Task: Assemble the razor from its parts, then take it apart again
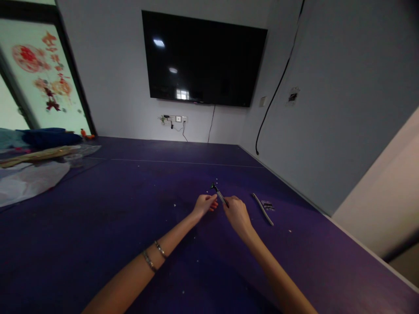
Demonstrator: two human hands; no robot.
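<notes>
Slanting up and to the left from my right hand (237,213) is a slim grey-and-black handled tool (220,194), held in closed fingers. Its small dark head has a touch of green and looks like a razor's, though it is too small to be sure. My left hand (204,206) is right beside the handle, with its fingers curled and thumb tip close to it. Whether it grips anything is hidden. A thin grey curved strip (262,209) lies right of my right hand, next to a small clear packet (268,205) with dark contents.
White specks are scattered over the purple surface (157,183). Plastic bags (36,181) and dark blue cloth (50,138) lie at the left. A black cable (273,96) hangs down the right wall. A television (206,59) is mounted on the far wall above sockets (178,118).
</notes>
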